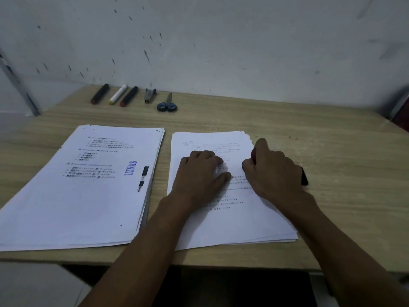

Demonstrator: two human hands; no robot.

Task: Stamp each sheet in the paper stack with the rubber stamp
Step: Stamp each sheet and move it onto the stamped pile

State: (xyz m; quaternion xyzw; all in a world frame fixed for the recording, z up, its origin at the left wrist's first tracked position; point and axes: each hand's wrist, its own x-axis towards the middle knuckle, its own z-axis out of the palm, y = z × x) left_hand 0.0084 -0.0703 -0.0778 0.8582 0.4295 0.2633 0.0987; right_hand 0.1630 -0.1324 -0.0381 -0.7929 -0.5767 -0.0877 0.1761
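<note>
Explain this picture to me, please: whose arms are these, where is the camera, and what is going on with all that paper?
No machine here: a person wears a camera on the head, looking down at their own two arms. The left hand rests on the right paper stack, steadying the top sheet. The right hand has its fingers curled round what seems to be the rubber stamp, mostly hidden, pressing it toward that sheet. A dark object sticks out behind that hand. The left pile already shows a blue stamp mark. At the back of the wooden table lie three markers, a stapler and scissors.

Dim, bluish light; soft overall blur, wide-angle bending at edges.
</note>
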